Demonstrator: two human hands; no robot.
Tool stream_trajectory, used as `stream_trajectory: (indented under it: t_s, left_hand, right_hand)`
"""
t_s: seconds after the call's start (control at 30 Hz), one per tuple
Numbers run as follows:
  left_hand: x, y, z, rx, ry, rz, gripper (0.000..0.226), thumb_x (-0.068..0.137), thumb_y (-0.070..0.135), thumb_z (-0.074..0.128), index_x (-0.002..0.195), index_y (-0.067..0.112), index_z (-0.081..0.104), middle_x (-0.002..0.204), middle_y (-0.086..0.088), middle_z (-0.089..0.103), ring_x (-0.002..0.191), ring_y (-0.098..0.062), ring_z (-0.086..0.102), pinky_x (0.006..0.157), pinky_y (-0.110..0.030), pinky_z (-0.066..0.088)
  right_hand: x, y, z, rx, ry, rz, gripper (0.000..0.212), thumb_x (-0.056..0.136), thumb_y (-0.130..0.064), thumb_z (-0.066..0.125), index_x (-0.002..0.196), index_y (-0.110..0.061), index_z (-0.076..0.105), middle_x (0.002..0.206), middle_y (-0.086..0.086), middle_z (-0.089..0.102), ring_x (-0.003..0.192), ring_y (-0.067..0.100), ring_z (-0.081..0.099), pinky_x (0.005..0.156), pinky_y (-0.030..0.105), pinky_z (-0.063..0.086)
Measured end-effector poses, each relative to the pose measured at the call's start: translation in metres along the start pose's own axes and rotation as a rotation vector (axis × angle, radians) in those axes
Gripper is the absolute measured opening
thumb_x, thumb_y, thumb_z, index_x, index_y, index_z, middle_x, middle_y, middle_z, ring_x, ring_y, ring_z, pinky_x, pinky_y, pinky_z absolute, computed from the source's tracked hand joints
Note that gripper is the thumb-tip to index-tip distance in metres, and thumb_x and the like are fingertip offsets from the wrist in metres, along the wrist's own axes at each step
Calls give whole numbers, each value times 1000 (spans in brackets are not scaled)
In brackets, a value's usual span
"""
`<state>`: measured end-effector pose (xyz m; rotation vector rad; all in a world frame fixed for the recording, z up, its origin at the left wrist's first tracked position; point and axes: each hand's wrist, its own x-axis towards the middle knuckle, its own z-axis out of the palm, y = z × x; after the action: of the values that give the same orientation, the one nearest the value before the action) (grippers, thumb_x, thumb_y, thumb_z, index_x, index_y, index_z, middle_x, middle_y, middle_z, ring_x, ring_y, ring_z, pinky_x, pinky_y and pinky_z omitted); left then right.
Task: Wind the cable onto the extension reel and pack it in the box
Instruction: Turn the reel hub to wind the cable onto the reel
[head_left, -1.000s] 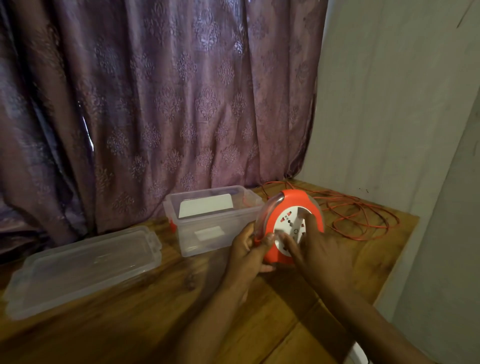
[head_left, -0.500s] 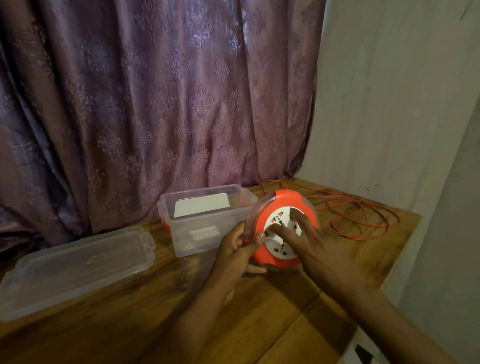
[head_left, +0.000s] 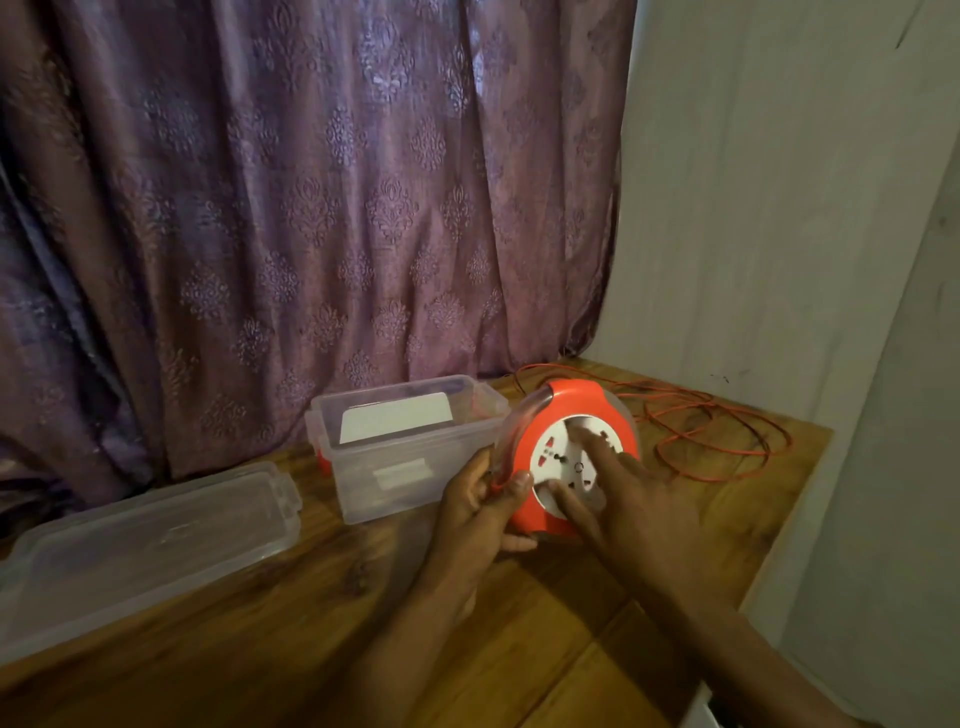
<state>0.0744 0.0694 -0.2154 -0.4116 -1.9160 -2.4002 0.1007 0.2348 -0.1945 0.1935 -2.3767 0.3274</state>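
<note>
Fingers (head_left: 597, 441) of the right hand (head_left: 644, 499) are spread on the reel (head_left: 566, 415) face. Reel rim is clamped by the left hand (head_left: 478, 504); cable (head_left: 727, 431) is loose behind.

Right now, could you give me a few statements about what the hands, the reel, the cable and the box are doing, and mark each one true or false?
1. The left hand grips the edge of the orange reel. True.
2. The lid is on the box. False: it lies on the table, left of the open box.
3. The cable is fully wound. False: loose loops lie behind the reel.
4. The right hand has fingers on the reel's white face. True.
</note>
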Motion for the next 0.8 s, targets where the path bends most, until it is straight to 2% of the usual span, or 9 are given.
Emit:
stream_trajectory:
  t_s: [0.07, 0.13, 0.2, 0.27, 0.33, 0.43, 0.53, 0.67, 0.8]
  left_hand:
    - [-2, -2, 3, 11, 14, 16, 27, 94, 24, 64, 116, 39, 61, 108, 14, 74, 93, -15, 74, 59, -32, 61]
    - [-4, -4, 5, 30, 23, 27, 36, 94, 25, 64, 129, 33, 57, 117, 10, 70, 97, -17, 73, 60, -29, 60]
    - [-4, -5, 4, 38, 23, 24, 42, 93, 26, 64, 133, 30, 55, 123, 6, 68, 101, -20, 72, 62, -31, 61]
    - [-2, -5, 1, 32, 30, 17, 43, 93, 26, 65, 134, 28, 54, 124, 3, 67, 101, -21, 71, 63, -34, 62]
    - [2, -3, -3, 16, 40, 4, 44, 92, 26, 65, 135, 25, 54, 125, 1, 68, 100, -22, 72, 63, -39, 63]
    - [5, -1, -7, -2, 37, -8, 41, 94, 25, 64, 133, 28, 56, 124, 3, 68, 98, -21, 73, 63, -42, 63]
    - [6, -1, -8, -18, 30, -8, 31, 94, 24, 64, 120, 39, 60, 118, 11, 69, 93, -17, 75, 61, -41, 63]
    - [7, -1, -10, 22, 14, -5, 38, 91, 27, 67, 126, 37, 57, 114, 14, 69, 90, -11, 74, 61, -39, 62]
    - [6, -4, -8, 19, 20, -1, 31, 91, 27, 67, 118, 40, 58, 108, 16, 71, 90, -11, 74, 61, -36, 62]
  right_hand:
    - [0, -9, 4, 99, 47, 179, 62, 80, -72, 46, 130, -36, 40, 82, 0, 71, 68, 27, 66, 54, 37, 52]
    - [0, -15, 8, 282, 70, 362, 61, 76, -74, 46, 120, -31, 44, 83, 3, 72, 77, 30, 67, 63, 39, 53]
    - [0, -16, 7, 408, 88, 437, 55, 78, -68, 51, 112, -26, 48, 87, 5, 71, 83, 30, 66, 67, 39, 52]
    - [-3, -16, 2, 318, 73, 317, 48, 84, -60, 53, 116, -26, 44, 88, 3, 71, 79, 30, 67, 63, 39, 52]
    - [-6, -12, -5, 127, 48, 87, 46, 88, -44, 58, 127, -31, 37, 107, 0, 66, 72, 27, 67, 54, 37, 51]
    - [-8, -5, -9, -97, -68, -199, 76, 70, -10, 76, 134, -35, 43, 131, 13, 53, 66, 29, 63, 39, 25, 36]
    - [-6, -1, -11, -178, -81, -270, 90, 61, -2, 75, 138, -37, 43, 132, 20, 52, 67, 31, 63, 35, 24, 29]
    - [1, 3, -8, -231, -136, -254, 82, 76, -7, 61, 143, -43, 33, 131, 17, 51, 70, 33, 64, 39, 29, 40]
    - [6, 1, 2, -215, -106, -168, 59, 87, -46, 52, 140, -45, 27, 115, 6, 58, 67, 31, 64, 48, 35, 51]
